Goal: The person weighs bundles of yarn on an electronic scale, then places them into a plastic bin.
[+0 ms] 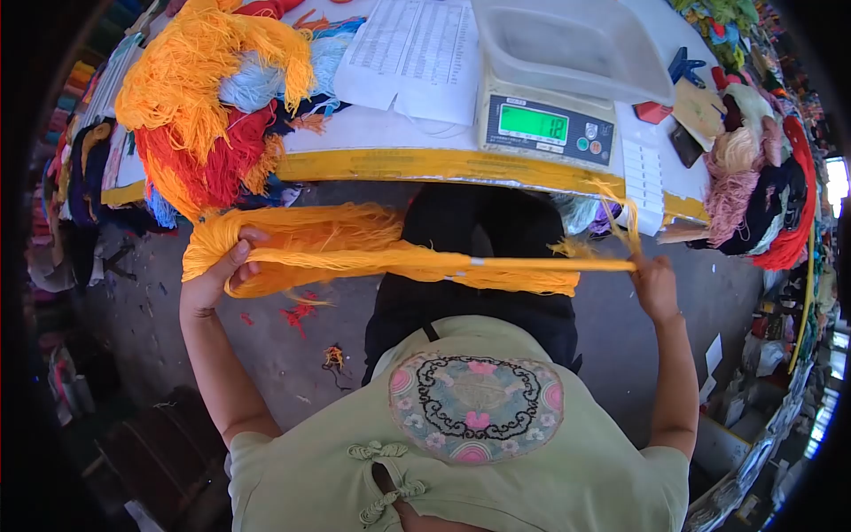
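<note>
A long hank of orange-yellow yarn [355, 260] stretches across in front of my body, below the table edge. My left hand [232, 260] grips its thick looped end, the thumb and fingers closed around the strands. At the other side, my right hand [654, 282] is closed on a thin, taut bundle of the same yarn, with loose ends sticking up above the fist. A small pale band shows around the strands near the middle. Part of the hank hangs down over my dark trousers.
On the table [390, 124] stand a digital scale [550, 129] with a clear plastic tray [576, 44] and printed sheets [408, 58]. Piles of colored yarn [213, 106] lie at left, with more yarn [753, 168] at right. Red yarn scraps [301, 315] litter the floor.
</note>
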Tool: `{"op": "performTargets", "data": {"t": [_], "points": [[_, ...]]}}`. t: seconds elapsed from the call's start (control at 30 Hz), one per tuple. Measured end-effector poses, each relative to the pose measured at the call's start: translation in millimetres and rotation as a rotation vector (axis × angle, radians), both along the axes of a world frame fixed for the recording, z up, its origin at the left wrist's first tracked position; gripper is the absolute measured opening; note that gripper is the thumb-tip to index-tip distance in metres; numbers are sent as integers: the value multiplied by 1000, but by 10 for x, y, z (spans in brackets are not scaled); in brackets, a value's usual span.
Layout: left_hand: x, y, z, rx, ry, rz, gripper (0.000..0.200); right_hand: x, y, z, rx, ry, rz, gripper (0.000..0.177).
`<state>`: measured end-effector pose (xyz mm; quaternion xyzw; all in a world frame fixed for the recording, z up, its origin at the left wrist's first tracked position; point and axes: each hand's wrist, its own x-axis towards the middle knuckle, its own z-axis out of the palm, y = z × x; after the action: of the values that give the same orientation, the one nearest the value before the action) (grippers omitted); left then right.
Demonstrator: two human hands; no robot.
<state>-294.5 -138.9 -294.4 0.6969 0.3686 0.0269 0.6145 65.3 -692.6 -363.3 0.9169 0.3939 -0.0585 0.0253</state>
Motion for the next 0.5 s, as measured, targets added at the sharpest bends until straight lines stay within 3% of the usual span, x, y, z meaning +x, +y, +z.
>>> {"op": "performTargets", "data": {"t": [0.07, 0.17, 0.27, 0.3, 0.33, 0.37, 0.43, 0.5], "points": [[-27, -31, -134, 63, -55, 65, 28, -168, -26, -189, -167, 184, -90, 10], [-81, -32, -298, 64, -72, 110, 31, -383, -34, -384, 11, 126, 253, 12], [111, -273, -197, -15, -156, 57, 34, -343, 528, -45, -28, 242, 363, 25], [221, -386, -162, -44, -292, -27, 48, -344, 787, 108, -10, 266, 400, 28], [430, -626, -104, 21, -526, -64, 67, -408, 1093, 301, 183, 322, 426, 29], [553, -683, -65, -66, -613, -170, 84, -513, 1423, 478, 378, 380, 459, 31], [870, -840, 178, 12, -741, -382, 119, -818, 1971, 705, 700, 643, 389, 29], [1105, -944, 358, 115, -881, -551, 128, -1067, 2420, 956, 966, 869, 375, 32]]}}
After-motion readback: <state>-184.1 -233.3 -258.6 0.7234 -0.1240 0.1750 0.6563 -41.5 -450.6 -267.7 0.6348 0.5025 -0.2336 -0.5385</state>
